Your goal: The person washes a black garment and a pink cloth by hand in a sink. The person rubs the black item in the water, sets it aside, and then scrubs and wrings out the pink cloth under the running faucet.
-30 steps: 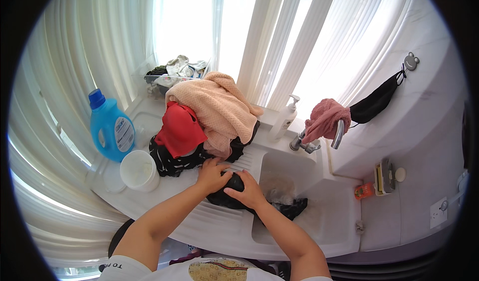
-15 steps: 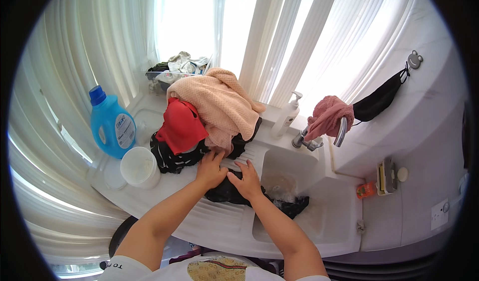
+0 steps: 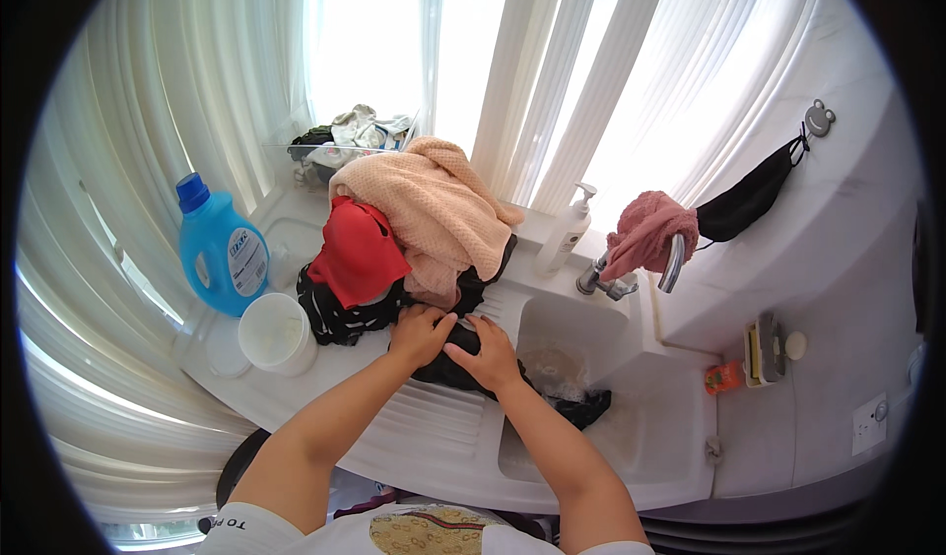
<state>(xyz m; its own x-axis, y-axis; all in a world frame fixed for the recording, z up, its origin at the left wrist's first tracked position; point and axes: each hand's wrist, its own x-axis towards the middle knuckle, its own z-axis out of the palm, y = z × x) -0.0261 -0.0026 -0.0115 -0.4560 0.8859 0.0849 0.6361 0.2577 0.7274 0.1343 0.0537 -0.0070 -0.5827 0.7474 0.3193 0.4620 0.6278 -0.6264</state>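
Both hands work on a wet black garment (image 3: 450, 371) bunched on the ribbed washboard (image 3: 434, 419) left of the basin. My left hand (image 3: 422, 336) is closed over its far left part, fingers curled into the cloth. Close beside it, my right hand (image 3: 488, 356) grips the same garment, its thumb pointing toward the left hand. The garment's far end trails over the edge into the sink basin (image 3: 631, 437), where some sudsy water lies. Just beyond my hands is a heap with a red cloth piece (image 3: 363, 255), a peach towel (image 3: 434, 195) and black patterned clothing (image 3: 340, 314).
At left stand a blue detergent bottle (image 3: 225, 250) and a white tub (image 3: 278, 333). A clear bin (image 3: 345, 151) of clothes sits behind. A pump bottle (image 3: 567, 232) stands near the faucet (image 3: 673, 264), which has a pink cloth (image 3: 650, 230) draped over it. A black mask (image 3: 749, 200) hangs right.
The black garment has been gathered farther up the washboard, baring more ridges nearer me. My hands stay close together, and the right fingers have curled more into the cloth.
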